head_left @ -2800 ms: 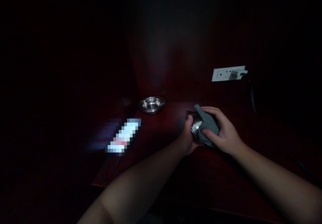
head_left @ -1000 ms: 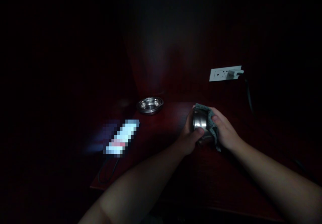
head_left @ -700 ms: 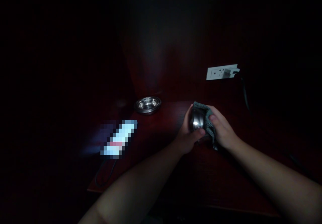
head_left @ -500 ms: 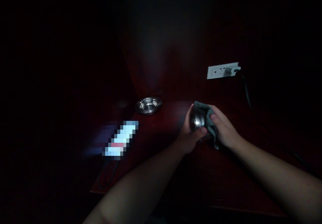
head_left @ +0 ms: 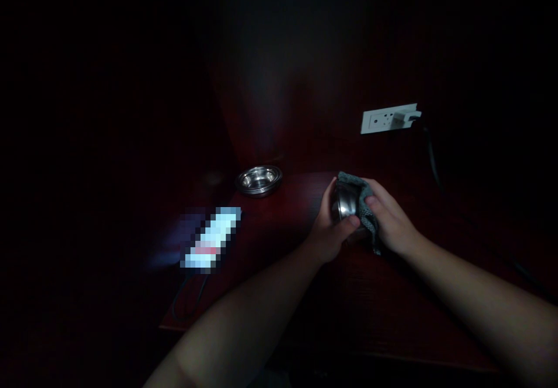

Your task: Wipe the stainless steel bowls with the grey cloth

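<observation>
In dim light my left hand grips a small shiny steel bowl, tilted on its side above a dark red wooden table. My right hand presses a grey cloth against the bowl's right side, fingers curled round it. Both hands meet at the bowl near the table's middle.
A second steel bowl sits upright on the table at the back left. A lit phone screen lies at the left edge with a dark cable looping off it. A white wall socket holds a plug with a black cord.
The cloth has gone from covering the bowl's front to its right side and the bowl has turned in my left hand. Both hands have stayed at the same spot.
</observation>
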Action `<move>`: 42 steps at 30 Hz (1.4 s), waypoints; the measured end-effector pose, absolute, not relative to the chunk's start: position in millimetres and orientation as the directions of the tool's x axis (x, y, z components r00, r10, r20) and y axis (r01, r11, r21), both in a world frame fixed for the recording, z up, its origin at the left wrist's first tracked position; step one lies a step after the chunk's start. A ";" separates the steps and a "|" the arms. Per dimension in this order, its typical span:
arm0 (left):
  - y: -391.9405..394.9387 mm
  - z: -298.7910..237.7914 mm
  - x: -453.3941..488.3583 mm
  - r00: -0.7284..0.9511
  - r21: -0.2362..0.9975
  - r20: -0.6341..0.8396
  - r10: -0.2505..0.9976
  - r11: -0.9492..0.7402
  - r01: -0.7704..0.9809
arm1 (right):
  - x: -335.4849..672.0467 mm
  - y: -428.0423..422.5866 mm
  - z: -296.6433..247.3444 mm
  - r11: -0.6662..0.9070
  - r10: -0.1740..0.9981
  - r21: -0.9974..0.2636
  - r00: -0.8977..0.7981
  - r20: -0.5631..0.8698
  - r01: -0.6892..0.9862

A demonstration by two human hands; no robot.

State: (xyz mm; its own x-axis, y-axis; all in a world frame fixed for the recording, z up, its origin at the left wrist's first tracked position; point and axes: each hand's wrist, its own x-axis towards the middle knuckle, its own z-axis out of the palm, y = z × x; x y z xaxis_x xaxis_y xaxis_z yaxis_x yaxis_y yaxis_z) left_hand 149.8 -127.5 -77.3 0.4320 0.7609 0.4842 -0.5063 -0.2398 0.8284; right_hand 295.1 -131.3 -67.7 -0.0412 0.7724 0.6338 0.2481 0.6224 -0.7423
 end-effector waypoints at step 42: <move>-124.5 -85.1 148.4 0.405 0.845 0.472 0.783 -0.272 -0.460 | 292.4 -134.7 -67.1 0.635 0.763 -0.724 -0.072 0.643 0.271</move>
